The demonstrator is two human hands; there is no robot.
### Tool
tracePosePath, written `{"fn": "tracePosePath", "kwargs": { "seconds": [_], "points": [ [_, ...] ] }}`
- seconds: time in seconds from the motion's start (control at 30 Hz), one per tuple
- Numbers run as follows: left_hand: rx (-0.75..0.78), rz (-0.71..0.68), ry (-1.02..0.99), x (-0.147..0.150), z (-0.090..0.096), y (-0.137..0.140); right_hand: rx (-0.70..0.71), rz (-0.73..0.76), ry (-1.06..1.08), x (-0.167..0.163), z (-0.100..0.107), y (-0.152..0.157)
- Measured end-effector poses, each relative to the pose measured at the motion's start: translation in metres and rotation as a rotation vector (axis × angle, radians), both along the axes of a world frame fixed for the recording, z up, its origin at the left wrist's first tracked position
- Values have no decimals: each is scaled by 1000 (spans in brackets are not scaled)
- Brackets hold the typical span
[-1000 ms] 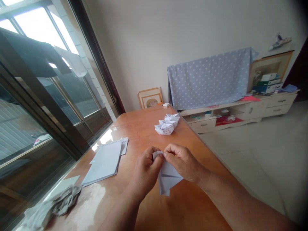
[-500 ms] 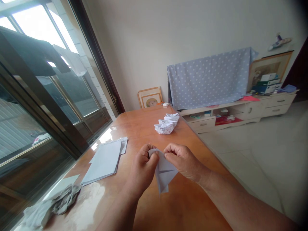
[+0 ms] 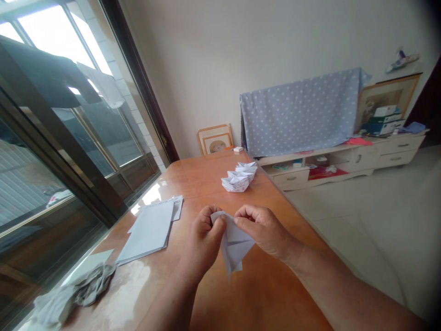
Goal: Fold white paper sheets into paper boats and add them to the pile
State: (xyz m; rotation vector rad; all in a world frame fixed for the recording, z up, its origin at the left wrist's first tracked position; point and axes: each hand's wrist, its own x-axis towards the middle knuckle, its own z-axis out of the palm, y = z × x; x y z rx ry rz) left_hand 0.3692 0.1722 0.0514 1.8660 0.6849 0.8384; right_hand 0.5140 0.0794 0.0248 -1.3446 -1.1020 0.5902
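A partly folded sheet of white paper (image 3: 237, 250) is held up above the wooden table (image 3: 203, 184). My left hand (image 3: 206, 234) pinches its upper left part, thumb on the near face. At the upper right edge of the paper, my right hand (image 3: 262, 227) grips it between thumb and curled fingers. Creases run across the sheet, and its lower end hangs in a point. Beyond my hands, several folded paper boats (image 3: 236, 183) stand nested in a row on the table.
To the left lies a stack of white paper sheets (image 3: 148, 232), with a grey cloth (image 3: 94, 285) nearer me. A small white box (image 3: 237, 149) sits at the table's far end. Past the right edge stands a low white cabinet (image 3: 361, 158) with a dotted cloth (image 3: 299, 115) above it.
The paper has shifted and tilted slightly between my hands, its lower flap turning a little. Both hands keep their grip in nearly the same place.
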Motion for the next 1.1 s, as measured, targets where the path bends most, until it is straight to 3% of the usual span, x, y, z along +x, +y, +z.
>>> {"fn": "tracePosePath", "kwargs": {
  "seconds": [0.2, 0.47, 1.1],
  "points": [
    [-64, -124, -88, -4, -6, 5, 12, -28, -3, -1, 0, 1],
    [-258, -210, -136, -4, -13, 9, 28, -43, 17, -2, 0, 0],
    [-113, -190, -101, 2, -13, 5, 56, -43, -29, -4, -2, -1]
  ]
}}
